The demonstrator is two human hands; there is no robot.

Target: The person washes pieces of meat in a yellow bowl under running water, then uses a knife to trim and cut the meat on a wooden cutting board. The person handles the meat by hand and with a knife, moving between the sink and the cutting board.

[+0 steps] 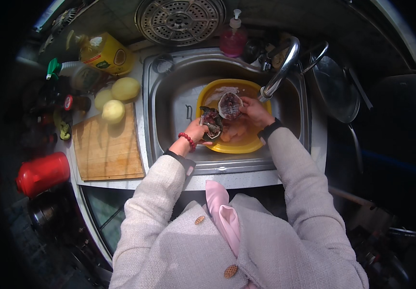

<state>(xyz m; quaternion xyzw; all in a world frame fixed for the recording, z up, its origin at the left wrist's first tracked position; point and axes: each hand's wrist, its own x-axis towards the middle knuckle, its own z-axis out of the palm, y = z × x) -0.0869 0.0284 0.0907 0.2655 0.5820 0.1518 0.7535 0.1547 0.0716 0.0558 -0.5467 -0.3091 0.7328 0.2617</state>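
Note:
My right hand point(256, 111) holds a rounded, pale-rimmed piece point(230, 105) by its right edge. Its hollow, ribbed red inside faces up; it resembles the inside of a turtle shell. In my left hand point(194, 133) is a dark piece of raw animal point(211, 122) with red flesh and a whitish edge; its exact kind is unclear. Both pieces are above a yellow plastic basin point(255, 147) standing in the steel sink point(173, 90). Cloudy, reddish water fills the basin around pale orange raw meat point(235, 132), partly hidden by the held pieces.
A chrome faucet point(284, 65) arches over the basin's right side. Left of the sink lies a wooden cutting board point(108, 151), with peeled potatoes point(125, 89) at its far end. A red thermos point(43, 174), yellow oil jug point(108, 54) and pink soap bottle point(233, 39) stand around.

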